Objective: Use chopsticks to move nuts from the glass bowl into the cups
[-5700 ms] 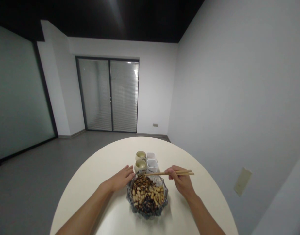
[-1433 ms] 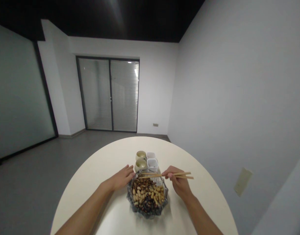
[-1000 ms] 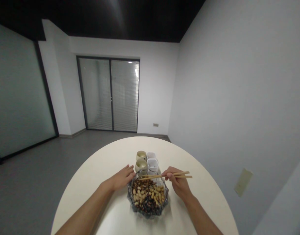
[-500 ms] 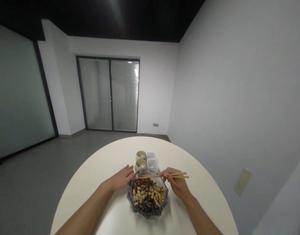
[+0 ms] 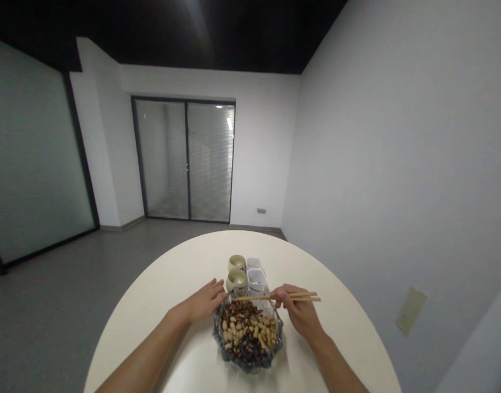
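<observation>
My right hand (image 5: pixel 298 310) is closed around a pair of wooden chopsticks (image 5: pixel 250 298), whose tips reach left over the far part of a glass bowl (image 5: pixel 276 349). The bowl has a scalloped rim and holds nuts and seeds in sections: brown seeds (image 5: pixel 244 312) at the far side, pale nuts (image 5: pixel 229 332) at left, peanuts (image 5: pixel 267 331) at right and dark pieces (image 5: pixel 250 352) nearest me. With fingers stretched out, my left hand (image 5: pixel 209 301) lies at the bowl's far left rim, its thumb side touching the glass. Whether the chopstick tips pinch anything is too small to tell.
Just beyond the bowl stand two greenish round cups (image 5: pixel 236 279) and two white square cups (image 5: pixel 256 278), in pairs. All rest on a round cream table (image 5: pixel 185 256). A white wall (image 5: pixel 377 164) rises close on the right; a glass door (image 5: pixel 185 158) is behind.
The whole view has shifted slightly, with the table a little lower in the picture. Both hands and the chopsticks keep nearly the same places at the bowl.
</observation>
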`<state>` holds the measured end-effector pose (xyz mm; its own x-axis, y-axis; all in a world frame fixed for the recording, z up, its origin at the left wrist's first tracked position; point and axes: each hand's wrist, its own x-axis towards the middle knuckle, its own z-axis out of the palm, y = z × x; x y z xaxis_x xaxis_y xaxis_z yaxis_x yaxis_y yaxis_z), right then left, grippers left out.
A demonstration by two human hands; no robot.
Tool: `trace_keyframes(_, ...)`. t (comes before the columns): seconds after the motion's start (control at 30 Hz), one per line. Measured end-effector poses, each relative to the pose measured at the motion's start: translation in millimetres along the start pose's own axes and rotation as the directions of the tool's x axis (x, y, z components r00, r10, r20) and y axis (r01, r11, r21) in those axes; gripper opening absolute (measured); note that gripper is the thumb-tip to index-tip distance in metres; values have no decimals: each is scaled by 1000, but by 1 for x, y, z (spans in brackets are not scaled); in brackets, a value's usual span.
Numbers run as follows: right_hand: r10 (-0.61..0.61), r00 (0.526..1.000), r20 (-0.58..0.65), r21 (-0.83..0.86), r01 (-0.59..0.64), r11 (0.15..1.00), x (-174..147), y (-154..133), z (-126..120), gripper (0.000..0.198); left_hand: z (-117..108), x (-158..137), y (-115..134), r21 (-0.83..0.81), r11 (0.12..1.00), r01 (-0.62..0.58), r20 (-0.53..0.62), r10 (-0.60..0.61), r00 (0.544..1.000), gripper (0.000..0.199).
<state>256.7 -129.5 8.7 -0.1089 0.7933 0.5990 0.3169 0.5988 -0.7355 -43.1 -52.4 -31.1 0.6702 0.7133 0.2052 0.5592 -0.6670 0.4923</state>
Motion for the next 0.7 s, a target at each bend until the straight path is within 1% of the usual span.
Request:
trace_keyframes(0.1, 12, 1000, -23, -9, -12, 1000, 1, -1, -1, 44, 0, -1, -1, -9, 1000, -9, -8, 9, 1000, 54)
trace_keyframes(0.3, 50, 998, -26, -25, -50, 998, 1, 1, -2, 42, 0, -1, -2, 15, 1000, 4, 5, -4, 1000, 53)
trace_keyframes(0.47, 46, 998, -42, -73, -49, 996, 1, 0, -2, 42, -2, -2, 1, -2, 1000, -7, -1, 7, 1000, 52)
trace_keyframes(0.7, 59, 996, -64, -51, -62, 997, 2, 1, -3, 43, 1, 0, -2, 31, 999, -8, 32, 7, 999, 58)
